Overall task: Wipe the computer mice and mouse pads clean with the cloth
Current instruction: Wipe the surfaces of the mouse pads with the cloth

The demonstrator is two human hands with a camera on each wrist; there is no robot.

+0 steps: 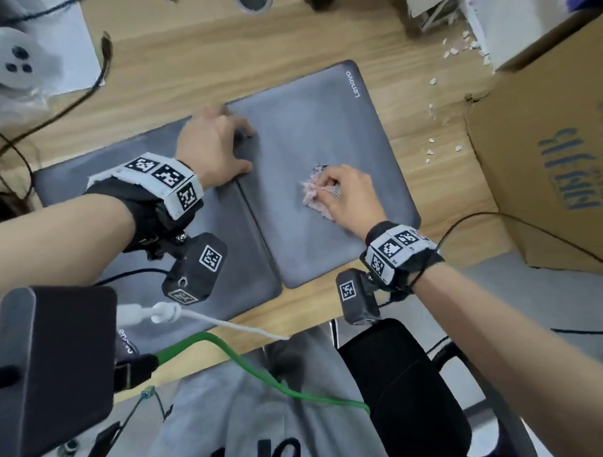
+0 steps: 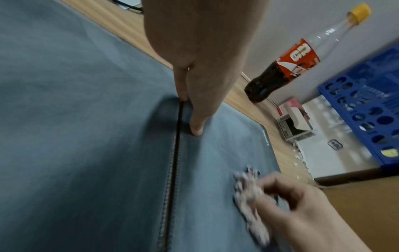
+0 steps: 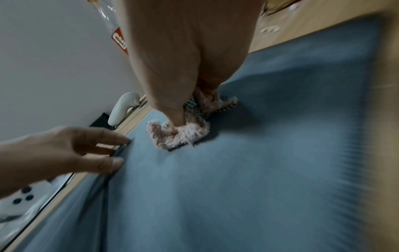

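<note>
Two pads (image 1: 325, 166) (image 1: 139, 213) lay side by side on the tabletop (image 1: 219, 60). The right hand (image 1: 350, 196) gripped the cloth (image 1: 311, 193) on the right pad; the left hand (image 1: 215, 146), fingers (image 2: 196, 119) straight, pressed its edge.

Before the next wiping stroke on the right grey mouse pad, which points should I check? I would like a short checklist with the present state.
1. Right hand grips the fluffy pink cloth: ok.
2. Cloth touches the right grey Lenovo mouse pad: ok.
3. Left hand presses the pad's left edge steady: ok.
4. Pad lies flat on the wooden desk: ok.
5. White crumbs kept off the pad: ok.
6. Pad already clean: cannot tell.
</note>
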